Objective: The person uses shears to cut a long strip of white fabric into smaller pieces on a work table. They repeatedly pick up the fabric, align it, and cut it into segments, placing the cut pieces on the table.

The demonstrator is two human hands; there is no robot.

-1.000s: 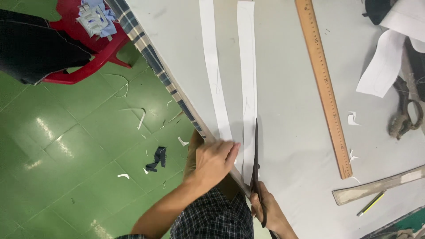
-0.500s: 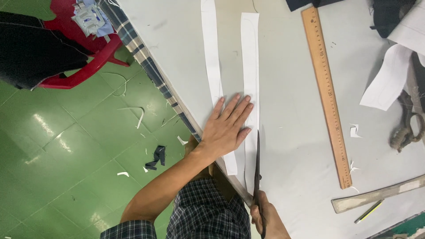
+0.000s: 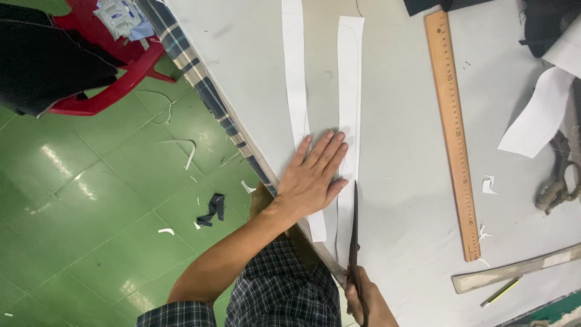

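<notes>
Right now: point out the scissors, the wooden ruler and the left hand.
scissors [image 3: 354,224], head view, on the dark blades.
wooden ruler [image 3: 452,127], head view, mid-length of its face.
left hand [image 3: 311,175], head view, back of the hand, flat on the paper strip [image 3: 349,91].

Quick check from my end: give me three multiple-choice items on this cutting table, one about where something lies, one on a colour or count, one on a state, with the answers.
1. Where does the wooden ruler lie?
A. Right of the two white strips
B. On the floor
C. Under the left hand

2. How many long white paper strips lie side by side on the table?
A. One
B. Two
C. Four

3. How is the left hand?
A. Clenched in a fist
B. Lifted off the table
C. Flat, fingers spread, pressing on the paper

Answers:
1 A: the ruler runs along the table to the right of both strips.
2 B: two strips run parallel, one under the hand, one beside it.
3 C: the palm lies flat on the strips, while the right hand holds the scissors at the right strip.
</notes>
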